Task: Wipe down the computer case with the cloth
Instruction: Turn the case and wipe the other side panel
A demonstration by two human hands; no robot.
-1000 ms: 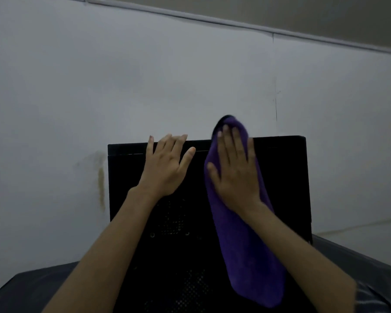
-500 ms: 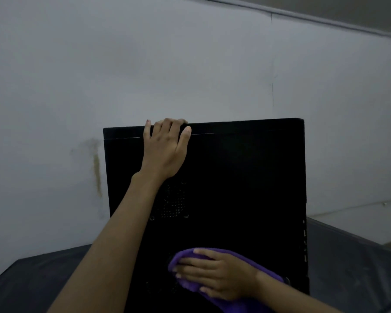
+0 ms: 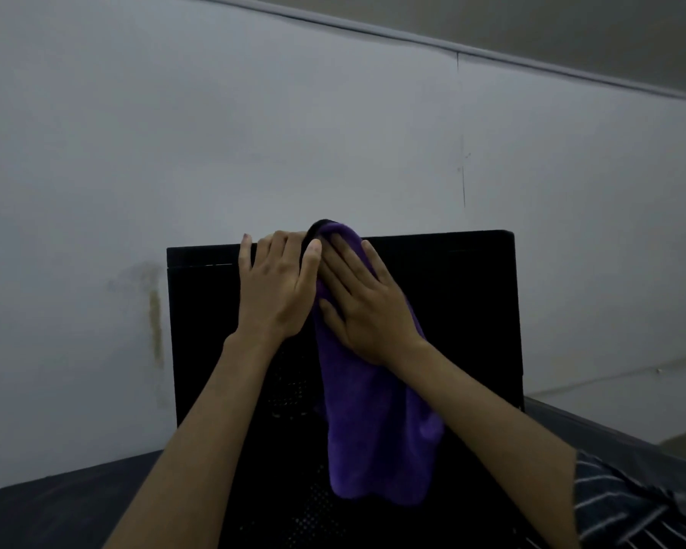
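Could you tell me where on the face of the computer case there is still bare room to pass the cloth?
The widest bare patch of the computer case lies between the right hand and the case's right edge. A narrower strip lies between the left hand and the left edge. The top middle is crowded: both hands and the cloth meet there.

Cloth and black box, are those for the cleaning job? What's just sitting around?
For the job:
cloth
case
left hand, steadying the case top
right hand, pressing the cloth flat

Just there:
wall
stain on the wall
dark table
striped fabric
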